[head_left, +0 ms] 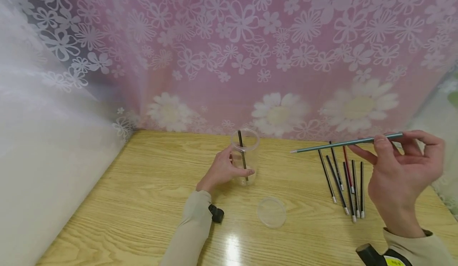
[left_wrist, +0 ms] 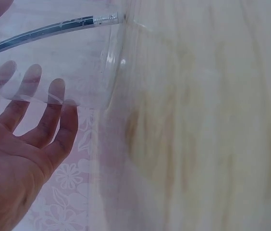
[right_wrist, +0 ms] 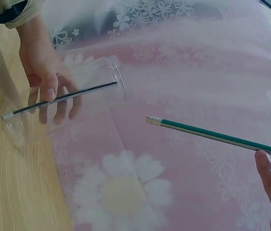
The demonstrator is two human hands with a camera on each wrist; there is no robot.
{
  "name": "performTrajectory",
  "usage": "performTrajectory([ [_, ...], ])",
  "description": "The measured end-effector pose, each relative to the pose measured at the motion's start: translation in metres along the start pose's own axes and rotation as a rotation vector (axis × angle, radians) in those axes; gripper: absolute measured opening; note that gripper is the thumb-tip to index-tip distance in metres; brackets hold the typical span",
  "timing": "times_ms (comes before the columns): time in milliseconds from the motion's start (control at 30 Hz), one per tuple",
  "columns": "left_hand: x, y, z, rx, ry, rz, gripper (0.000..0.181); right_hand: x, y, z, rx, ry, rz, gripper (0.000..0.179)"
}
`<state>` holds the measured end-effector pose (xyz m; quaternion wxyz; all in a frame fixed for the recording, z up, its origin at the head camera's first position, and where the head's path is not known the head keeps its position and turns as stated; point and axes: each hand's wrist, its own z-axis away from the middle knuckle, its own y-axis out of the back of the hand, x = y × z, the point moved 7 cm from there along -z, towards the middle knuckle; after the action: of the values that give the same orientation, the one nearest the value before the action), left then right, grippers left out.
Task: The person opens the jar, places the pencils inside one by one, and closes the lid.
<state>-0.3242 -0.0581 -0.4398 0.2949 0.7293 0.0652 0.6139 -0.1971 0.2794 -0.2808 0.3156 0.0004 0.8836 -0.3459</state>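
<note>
Bracing the clear jar from its left side, the person's left hand has its thumb across the near wall and its fingers around the other side; I read this as steadying, since so light a vessel could tip. The jar stands upright on the wooden table. Inside it, one black pencil leans, eraser down at the base, upper end by the rim; likely the wide mouth lets it slant. Right of the jar, well apart and raised above the table, the right hand pinches a green pencil toward the end farther from the jar. Its eraser end points at the jar; that grip, I judge, leaves most of the shaft free. Farther right of the jar, under the green pencil, dark pencils and one red pencil lie loosely fanned, erasers toward the person, presumably for easy pickup. Nearer the person than the jar, a clear round lid lies apart, so the mouth is uncovered.
</note>
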Motion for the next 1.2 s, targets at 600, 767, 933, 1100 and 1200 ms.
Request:
performTrajectory([
  [600, -0.003, 0.000, 0.000, -0.010, 0.014, 0.001, 0.077, 0.020, -0.050, 0.001, -0.073, -0.045, -0.174, 0.028],
  [767, -0.003, -0.001, 0.000, -0.011, 0.017, -0.002, 0.076, 0.024, -0.063, 0.002, -0.108, -0.053, -0.175, 0.028],
  [933, -0.003, 0.000, -0.001, -0.015, 0.001, -0.014, 0.075, 0.030, -0.073, 0.002, -0.140, -0.057, -0.165, 0.027],
  [1100, 0.000, 0.001, -0.001, -0.015, -0.011, -0.036, 0.077, 0.039, -0.084, 0.005, -0.180, -0.073, -0.131, 0.027],
  [1200, 0.001, 0.002, -0.002, -0.014, -0.021, -0.051, 0.080, 0.043, -0.091, 0.008, -0.208, -0.082, -0.106, 0.028],
])
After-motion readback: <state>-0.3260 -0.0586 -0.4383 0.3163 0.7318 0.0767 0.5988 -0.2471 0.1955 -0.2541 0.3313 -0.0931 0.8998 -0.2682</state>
